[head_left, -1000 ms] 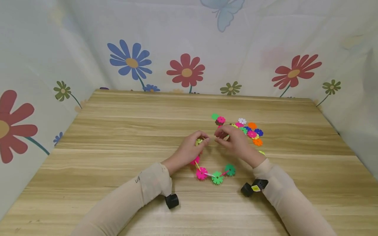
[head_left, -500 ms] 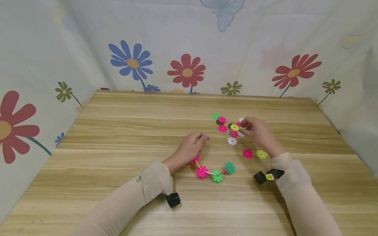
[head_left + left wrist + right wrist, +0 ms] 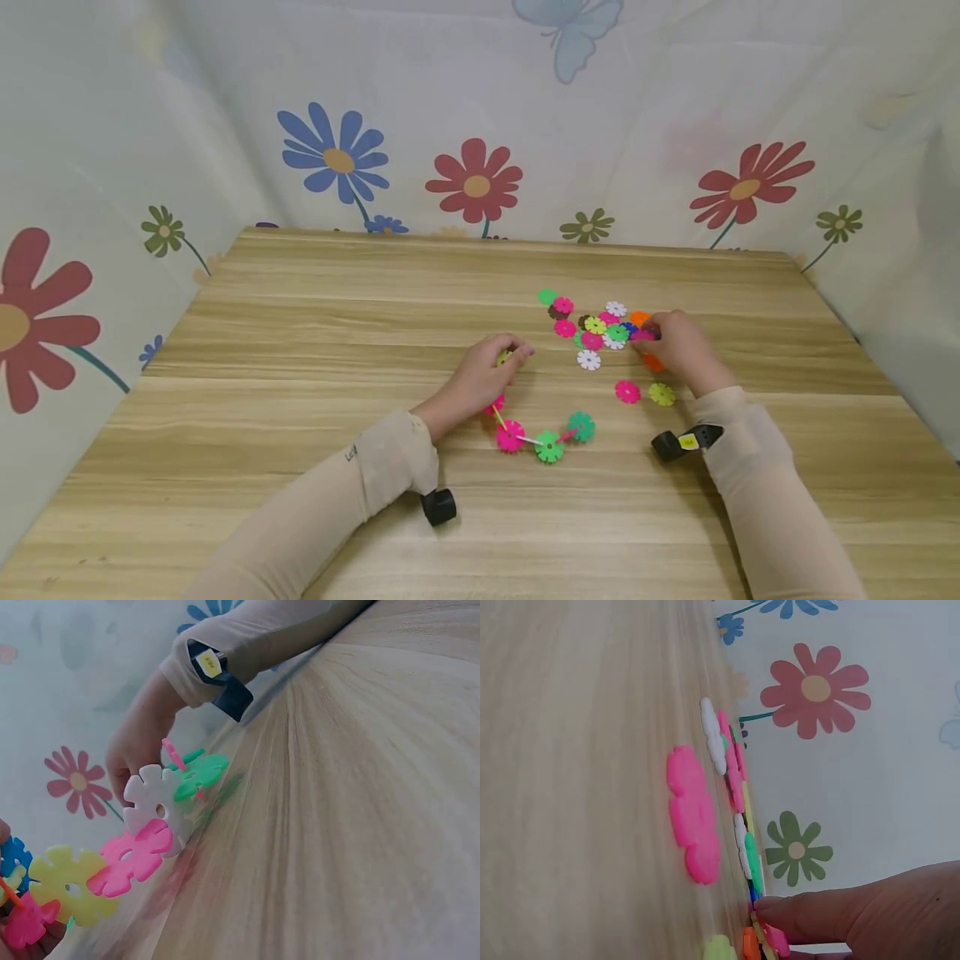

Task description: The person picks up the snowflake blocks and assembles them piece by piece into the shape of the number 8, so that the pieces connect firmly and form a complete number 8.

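Left hand [image 3: 480, 379] grips a disc chain [image 3: 510, 441]; right hand [image 3: 684, 350] pinches a pink disc [image 3: 642, 336] towards the counter's [image 3: 337, 333] far-right corner. Hasty lifting could scatter neighbouring discs [image 3: 617, 332].

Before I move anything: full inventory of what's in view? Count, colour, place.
Linked disc chain: one, multicoloured, from the left hand to the tabletop nearer the person; disc count partly hidden.
Disc cluster: many, overlapping; pink, green, white, yellow, orange, blue, brown; right of table centre.
Single pink disc: one, pink, on the person's side of the cluster.
Single yellow disc: one, yellow, just right of it.
Table: one, wood-grain, under everything.
Printed sheeting: count unclear, whitish, flowers and butterfly, behind and beside table.
Wrist cameras: two, black, one per wrist.
Sleeves: two, beige.
Left hand: one, holding the chain.
Right hand: one, fingertips at cluster's right end; grip unclear.
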`<action>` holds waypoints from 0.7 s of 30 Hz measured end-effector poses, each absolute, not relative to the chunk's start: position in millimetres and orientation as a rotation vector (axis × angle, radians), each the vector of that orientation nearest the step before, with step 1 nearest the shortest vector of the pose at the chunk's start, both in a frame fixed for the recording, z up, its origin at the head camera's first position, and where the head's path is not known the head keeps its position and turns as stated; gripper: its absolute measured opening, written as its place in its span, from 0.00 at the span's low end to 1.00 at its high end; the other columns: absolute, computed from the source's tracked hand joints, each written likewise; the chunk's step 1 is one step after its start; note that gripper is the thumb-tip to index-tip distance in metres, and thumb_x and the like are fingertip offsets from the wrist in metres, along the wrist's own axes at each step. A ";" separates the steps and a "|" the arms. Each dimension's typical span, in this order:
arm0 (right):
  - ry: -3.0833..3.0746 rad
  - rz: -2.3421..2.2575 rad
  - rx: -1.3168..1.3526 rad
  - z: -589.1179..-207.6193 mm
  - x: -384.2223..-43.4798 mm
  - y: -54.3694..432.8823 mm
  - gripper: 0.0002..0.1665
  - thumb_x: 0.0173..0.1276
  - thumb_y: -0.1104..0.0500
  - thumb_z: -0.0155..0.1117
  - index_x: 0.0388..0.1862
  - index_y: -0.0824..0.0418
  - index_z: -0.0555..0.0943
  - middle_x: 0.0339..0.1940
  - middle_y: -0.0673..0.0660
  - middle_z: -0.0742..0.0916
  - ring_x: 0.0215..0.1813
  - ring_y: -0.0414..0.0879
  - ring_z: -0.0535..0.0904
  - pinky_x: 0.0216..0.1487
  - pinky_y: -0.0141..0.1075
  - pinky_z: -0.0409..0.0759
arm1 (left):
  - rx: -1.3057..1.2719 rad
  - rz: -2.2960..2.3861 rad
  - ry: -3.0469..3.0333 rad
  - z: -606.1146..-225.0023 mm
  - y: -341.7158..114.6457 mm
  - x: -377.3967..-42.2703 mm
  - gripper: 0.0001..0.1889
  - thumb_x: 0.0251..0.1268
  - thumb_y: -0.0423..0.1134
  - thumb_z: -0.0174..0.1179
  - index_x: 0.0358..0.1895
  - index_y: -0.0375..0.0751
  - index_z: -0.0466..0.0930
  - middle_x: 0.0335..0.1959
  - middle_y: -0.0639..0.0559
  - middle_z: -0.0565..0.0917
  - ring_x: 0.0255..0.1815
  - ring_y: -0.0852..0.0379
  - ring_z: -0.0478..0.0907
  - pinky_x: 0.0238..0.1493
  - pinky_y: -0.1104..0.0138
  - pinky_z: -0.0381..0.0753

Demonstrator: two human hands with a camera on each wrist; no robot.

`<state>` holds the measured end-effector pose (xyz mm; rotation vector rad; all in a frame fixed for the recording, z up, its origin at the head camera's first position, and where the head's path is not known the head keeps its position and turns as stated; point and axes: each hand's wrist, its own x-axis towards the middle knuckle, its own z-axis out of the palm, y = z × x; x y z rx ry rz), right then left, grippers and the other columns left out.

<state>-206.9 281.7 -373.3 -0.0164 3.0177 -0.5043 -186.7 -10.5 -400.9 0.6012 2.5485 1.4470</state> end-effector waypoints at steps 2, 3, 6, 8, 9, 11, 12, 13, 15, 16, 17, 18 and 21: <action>3.028 -0.489 -0.014 -375.9 -207.3 283.0 0.23 0.67 0.57 0.64 0.52 0.74 0.77 0.42 0.69 0.81 0.41 0.58 0.73 0.45 0.49 0.75 | 0.601 1.449 2.544 -401.7 -10.1 -186.9 0.18 0.74 0.51 0.48 0.50 0.43 0.79 0.28 0.48 0.78 0.27 0.58 0.74 0.51 0.60 0.74; 3.034 -0.496 -0.012 -376.8 -207.3 283.4 0.23 0.67 0.57 0.64 0.52 0.74 0.77 0.42 0.69 0.80 0.41 0.58 0.73 0.45 0.49 0.76 | 0.601 1.449 2.543 -402.0 -9.9 -186.9 0.18 0.74 0.51 0.48 0.51 0.43 0.79 0.27 0.48 0.78 0.27 0.58 0.74 0.51 0.60 0.74; 3.043 -0.537 -0.012 -376.9 -206.8 283.6 0.20 0.67 0.59 0.64 0.50 0.73 0.77 0.42 0.69 0.79 0.41 0.58 0.73 0.44 0.48 0.75 | 0.616 1.452 2.539 -401.8 -9.9 -186.4 0.18 0.75 0.50 0.47 0.52 0.42 0.79 0.27 0.47 0.78 0.26 0.58 0.74 0.51 0.60 0.74; 3.046 -0.568 -0.010 -375.9 -206.4 283.2 0.17 0.67 0.60 0.63 0.48 0.72 0.77 0.43 0.69 0.79 0.41 0.58 0.73 0.45 0.48 0.76 | 0.640 1.457 2.532 -401.9 -10.2 -186.2 0.19 0.75 0.50 0.47 0.53 0.42 0.78 0.31 0.45 0.79 0.26 0.57 0.75 0.53 0.58 0.74; 3.051 -0.579 -0.012 -375.4 -206.4 283.2 0.15 0.67 0.61 0.63 0.47 0.71 0.77 0.43 0.69 0.80 0.41 0.58 0.74 0.45 0.48 0.76 | 0.653 1.457 2.535 -402.1 -10.3 -186.1 0.19 0.75 0.50 0.46 0.54 0.41 0.78 0.34 0.44 0.80 0.28 0.58 0.75 0.55 0.57 0.74; 3.062 -0.587 -0.020 -374.6 -206.5 283.4 0.12 0.67 0.62 0.63 0.44 0.70 0.78 0.42 0.68 0.81 0.41 0.58 0.74 0.44 0.48 0.76 | 0.676 1.459 2.536 -402.8 -10.7 -186.1 0.20 0.76 0.51 0.45 0.54 0.41 0.78 0.37 0.43 0.80 0.30 0.57 0.76 0.58 0.56 0.73; 3.063 -0.598 -0.014 -374.1 -206.3 283.4 0.11 0.67 0.63 0.63 0.43 0.70 0.78 0.42 0.68 0.81 0.41 0.58 0.74 0.44 0.48 0.76 | 0.679 1.463 2.534 -403.3 -10.9 -186.1 0.20 0.76 0.51 0.45 0.55 0.42 0.78 0.38 0.44 0.80 0.30 0.57 0.76 0.58 0.56 0.74; 3.063 -0.611 -0.005 -373.7 -206.0 283.3 0.10 0.67 0.63 0.63 0.43 0.69 0.78 0.42 0.68 0.81 0.41 0.58 0.74 0.44 0.48 0.75 | 0.682 1.468 2.531 -403.8 -11.0 -186.2 0.21 0.76 0.52 0.45 0.55 0.42 0.78 0.40 0.44 0.80 0.30 0.57 0.76 0.57 0.57 0.74; 3.071 -0.630 0.005 -373.2 -205.2 283.0 0.10 0.67 0.62 0.62 0.42 0.68 0.78 0.43 0.68 0.79 0.43 0.59 0.73 0.45 0.48 0.75 | 0.682 1.477 2.527 -404.3 -11.5 -186.1 0.21 0.76 0.52 0.44 0.55 0.43 0.79 0.42 0.46 0.81 0.30 0.58 0.76 0.52 0.60 0.76; 3.078 -0.637 0.008 -372.9 -204.7 282.7 0.10 0.67 0.62 0.62 0.43 0.68 0.78 0.44 0.68 0.78 0.45 0.60 0.73 0.47 0.50 0.75 | 0.683 1.485 2.518 -404.6 -11.6 -186.2 0.21 0.76 0.52 0.44 0.55 0.44 0.79 0.42 0.46 0.81 0.28 0.57 0.76 0.49 0.61 0.77; 3.085 -0.651 0.013 -372.6 -204.3 282.3 0.10 0.68 0.62 0.62 0.43 0.68 0.78 0.45 0.68 0.78 0.46 0.61 0.72 0.49 0.51 0.75 | 0.686 1.491 2.512 -404.4 -12.0 -186.0 0.20 0.76 0.52 0.44 0.55 0.44 0.79 0.42 0.46 0.81 0.27 0.57 0.77 0.45 0.63 0.77; 3.095 -0.665 0.013 -372.1 -203.8 281.7 0.10 0.68 0.62 0.62 0.43 0.68 0.79 0.46 0.68 0.77 0.48 0.62 0.72 0.50 0.52 0.75 | 0.687 1.497 2.507 -404.4 -12.2 -186.1 0.20 0.76 0.51 0.44 0.55 0.44 0.79 0.43 0.47 0.81 0.27 0.57 0.77 0.41 0.65 0.77; 3.142 -0.680 -0.011 -370.1 -202.9 279.8 0.10 0.68 0.61 0.62 0.43 0.68 0.79 0.46 0.69 0.77 0.50 0.63 0.71 0.53 0.55 0.74 | 0.688 1.508 2.499 -403.6 -12.3 -186.4 0.19 0.76 0.50 0.45 0.55 0.45 0.80 0.43 0.47 0.81 0.26 0.56 0.77 0.35 0.67 0.76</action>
